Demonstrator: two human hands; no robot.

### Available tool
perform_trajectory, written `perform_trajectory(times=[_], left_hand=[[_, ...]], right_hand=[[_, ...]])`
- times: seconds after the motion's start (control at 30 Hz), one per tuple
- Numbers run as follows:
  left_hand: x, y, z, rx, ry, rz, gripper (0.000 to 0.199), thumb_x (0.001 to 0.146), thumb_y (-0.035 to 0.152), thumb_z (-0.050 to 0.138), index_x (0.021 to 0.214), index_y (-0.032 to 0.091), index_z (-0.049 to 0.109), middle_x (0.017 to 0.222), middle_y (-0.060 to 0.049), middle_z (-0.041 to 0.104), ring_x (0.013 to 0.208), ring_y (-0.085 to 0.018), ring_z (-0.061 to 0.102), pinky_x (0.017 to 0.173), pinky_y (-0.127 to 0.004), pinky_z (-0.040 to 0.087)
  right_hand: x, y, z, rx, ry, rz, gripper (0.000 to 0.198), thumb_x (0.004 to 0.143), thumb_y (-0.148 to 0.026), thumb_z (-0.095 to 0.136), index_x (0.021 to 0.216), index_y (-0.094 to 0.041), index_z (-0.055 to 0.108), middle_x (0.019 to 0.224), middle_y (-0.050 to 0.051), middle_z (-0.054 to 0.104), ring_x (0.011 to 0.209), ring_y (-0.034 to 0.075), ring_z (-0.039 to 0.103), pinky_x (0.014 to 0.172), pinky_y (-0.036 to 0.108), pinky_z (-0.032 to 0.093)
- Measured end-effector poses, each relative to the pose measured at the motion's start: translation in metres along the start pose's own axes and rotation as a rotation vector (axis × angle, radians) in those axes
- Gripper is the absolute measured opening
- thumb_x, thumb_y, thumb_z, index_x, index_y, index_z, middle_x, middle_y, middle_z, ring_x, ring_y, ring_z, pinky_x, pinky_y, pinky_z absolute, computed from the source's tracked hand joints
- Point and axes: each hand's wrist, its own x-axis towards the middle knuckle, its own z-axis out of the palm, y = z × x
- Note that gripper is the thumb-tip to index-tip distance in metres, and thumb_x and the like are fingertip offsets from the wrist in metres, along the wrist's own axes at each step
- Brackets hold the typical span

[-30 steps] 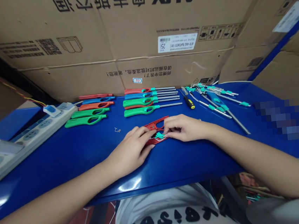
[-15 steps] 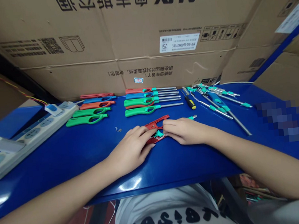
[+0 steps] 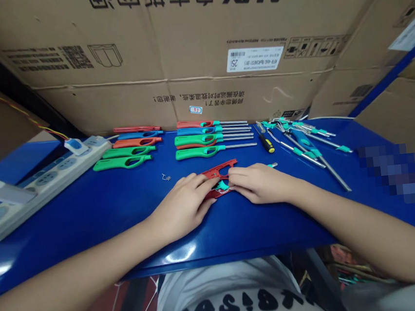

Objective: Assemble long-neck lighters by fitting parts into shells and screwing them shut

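Observation:
Low on the blue table, my left hand (image 3: 181,204) is closed around the rear of an opened red gas lighter casing (image 3: 218,171), its fingers over the two red halves. Between the halves shows a teal trigger part (image 3: 222,185) with thin white wires. My right hand (image 3: 259,182) pinches the front end of this lighter, and its fingertips hide what they touch there. Past its knuckles pokes out a metal tube tip with a teal collar (image 3: 273,165). A few tiny metal pieces (image 3: 166,177) lie left of the casing.
Lighter casings (image 3: 123,162) in several colours are rowed at the left, beside a white power strip (image 3: 54,182). Lighters with metal tubes (image 3: 200,152) lie mid-table. Rightward are a screwdriver (image 3: 266,142) and a pile of teal-and-metal tube assemblies (image 3: 311,140). A cardboard wall (image 3: 160,42) stands behind.
The whole view has shifted slightly. Both hands keep the same hold on the red lighter, with barely any finger movement visible.

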Motion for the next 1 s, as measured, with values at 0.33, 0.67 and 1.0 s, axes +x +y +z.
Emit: perform_trajectory(times=[0.33,0.67,1.0], left_hand=[[0.000,-0.001,0.000,-0.058,0.021,-0.022,0.041,0.096,0.022,0.058,0.138,0.018,0.056,0.121,-0.012,0.065,0.110,-0.029,0.061,0.100,-0.050,0.051],[0.000,-0.002,0.003,-0.175,0.027,-0.016,0.041,0.093,0.015,0.056,0.134,0.017,0.057,0.122,-0.012,0.065,0.114,-0.027,0.064,0.100,-0.042,0.054],[0.006,0.003,0.001,-0.179,0.053,-0.073,0.021,0.094,0.035,0.062,0.107,0.018,0.066,0.100,-0.007,0.072,0.092,-0.025,0.066,0.084,-0.040,0.052]], right_hand=[[0.001,0.000,-0.001,0.106,0.030,-0.008,0.020,0.098,-0.014,0.047,0.093,-0.014,0.066,0.093,0.007,0.067,0.072,0.015,0.057,0.062,0.027,0.040],[0.001,0.016,0.007,0.503,0.152,0.091,0.013,0.091,-0.029,0.069,0.096,-0.018,0.073,0.099,0.005,0.054,0.083,0.013,0.058,0.075,0.025,0.050],[0.005,0.005,0.008,0.385,0.119,0.077,0.012,0.097,-0.031,0.060,0.099,-0.019,0.063,0.104,0.006,0.062,0.085,0.016,0.061,0.073,0.026,0.049]])
